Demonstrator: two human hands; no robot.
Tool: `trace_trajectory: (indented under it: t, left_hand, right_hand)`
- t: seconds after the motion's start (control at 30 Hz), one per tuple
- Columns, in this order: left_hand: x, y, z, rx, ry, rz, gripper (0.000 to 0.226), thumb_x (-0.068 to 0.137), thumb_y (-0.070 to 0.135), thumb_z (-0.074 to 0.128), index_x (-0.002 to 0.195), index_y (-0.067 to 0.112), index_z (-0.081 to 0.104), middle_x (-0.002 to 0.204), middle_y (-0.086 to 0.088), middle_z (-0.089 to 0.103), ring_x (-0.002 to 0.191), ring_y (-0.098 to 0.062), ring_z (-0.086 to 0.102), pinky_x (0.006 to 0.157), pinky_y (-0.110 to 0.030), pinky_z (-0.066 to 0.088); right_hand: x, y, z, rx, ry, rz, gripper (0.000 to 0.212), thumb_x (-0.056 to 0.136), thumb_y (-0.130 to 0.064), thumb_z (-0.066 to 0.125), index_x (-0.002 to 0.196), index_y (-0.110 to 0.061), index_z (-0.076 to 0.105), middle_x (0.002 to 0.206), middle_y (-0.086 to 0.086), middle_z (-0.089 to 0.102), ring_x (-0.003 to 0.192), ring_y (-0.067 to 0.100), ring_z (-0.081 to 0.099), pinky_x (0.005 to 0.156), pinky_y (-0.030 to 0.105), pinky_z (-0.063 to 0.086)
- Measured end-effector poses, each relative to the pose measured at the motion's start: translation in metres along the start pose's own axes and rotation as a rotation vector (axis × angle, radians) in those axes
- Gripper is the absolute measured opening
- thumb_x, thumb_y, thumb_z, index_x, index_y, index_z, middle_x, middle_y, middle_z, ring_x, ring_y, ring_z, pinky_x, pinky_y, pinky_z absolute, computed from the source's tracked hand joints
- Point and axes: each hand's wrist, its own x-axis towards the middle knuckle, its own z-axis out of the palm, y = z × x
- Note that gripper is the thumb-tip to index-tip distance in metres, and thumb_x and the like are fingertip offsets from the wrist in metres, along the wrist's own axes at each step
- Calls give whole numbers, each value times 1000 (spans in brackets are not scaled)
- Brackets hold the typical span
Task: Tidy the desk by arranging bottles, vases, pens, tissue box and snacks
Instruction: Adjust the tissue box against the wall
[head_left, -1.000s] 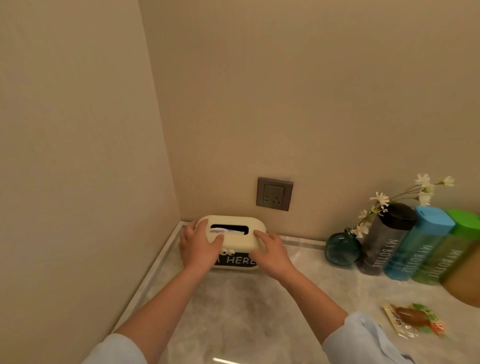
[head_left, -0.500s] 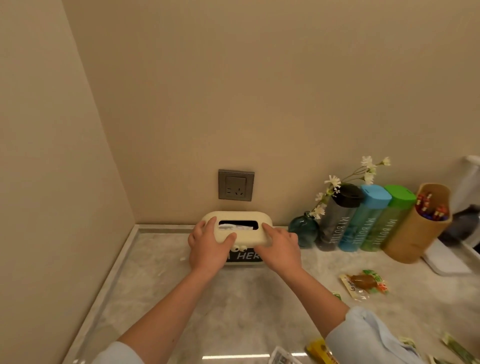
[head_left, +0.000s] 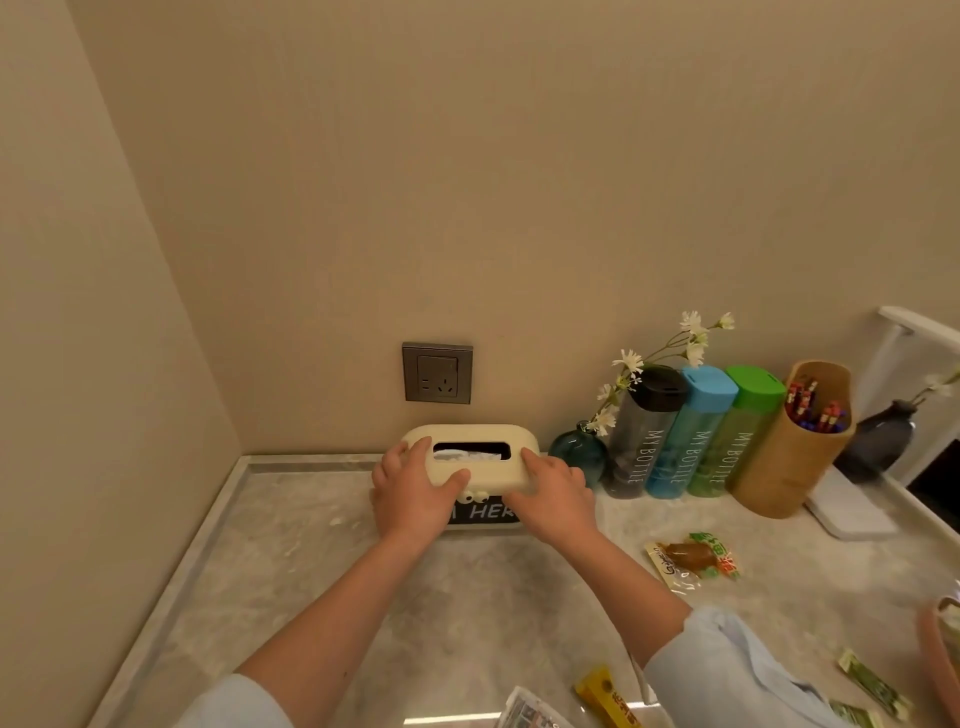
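While both hands clamped the tissue box from either end, it sat on the desk against the back wall, just under the socket. Left hand curled over the left end, thumb on the lid; right hand lay over the right end, fingers wrapped on the lid edge. Both were closed on the box, nothing else held. Just right of the box stood the teal vase, touching or nearly touching the black bottle, then blue bottle, green bottle and pen holder in a row. Risk, as I judged it: sliding the box rightward could knock the round vase, since the right knuckles were already near it. Snack packet and other wrappers lay loose near the front edge, so a sleeve drawn back could sweep them off.
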Motion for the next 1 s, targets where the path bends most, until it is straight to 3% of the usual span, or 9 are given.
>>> trace_trajectory:
  t: [0.07,0.2,0.37,0.47,0.6,0.77,0.87,1.0]
  left_hand:
    - [-7,5,2,33,85,69,62,80,48,66,136,29,46,147,-1,34,137,-23,27,113,-41,25]
    - [-30,27,11,-237,116,269,41,82,25,68,122,27,58,137,3,44,131,-16,34,110,-29,27]
    - [-65,65,36,-435,-74,347,29,91,19,60,117,33,57,120,16,51,111,-1,48,95,-20,37]
    - [-85,91,63,-528,-216,362,30,92,14,58,114,35,56,114,15,58,106,0,56,91,-20,45]
    - [-124,133,99,-566,-338,389,30,91,13,58,110,36,56,106,13,64,99,0,59,77,-12,44]
    - [-176,187,147,-581,-467,387,27,91,17,58,111,35,58,102,13,66,95,-2,61,82,-25,53]
    - [-214,221,176,-530,-557,401,26,91,22,58,111,38,54,106,14,64,97,1,58,83,-22,49]
    - [-259,249,208,-511,-577,422,27,90,27,59,114,39,55,115,16,58,102,3,56,90,-26,50]
  right_hand:
    - [-3,5,-1,67,16,-16,65,87,-37,55,147,-29,33,150,-1,37,132,25,34,106,41,33]
    - [-19,22,-11,238,130,-24,56,87,-30,59,140,-28,45,141,-2,47,127,20,41,105,38,37]
    - [-46,66,-33,377,263,50,45,86,-20,60,130,-27,55,131,-3,53,122,16,51,104,36,43]
    - [-65,102,-55,418,340,127,41,85,-17,59,125,-28,59,125,-4,55,114,15,55,99,38,47]
    - [-94,155,-85,447,420,193,40,85,-16,59,123,-27,59,123,-6,55,111,14,55,98,39,48]
    - [-129,220,-126,398,510,228,36,86,-19,59,121,-28,60,121,-9,56,107,11,55,95,38,49]
    - [-149,268,-155,388,579,264,35,86,-19,58,120,-31,60,119,-12,55,106,9,55,93,32,49]
    - [-167,326,-178,247,618,354,36,84,-26,60,120,-31,60,126,-7,59,119,14,51,100,39,43]
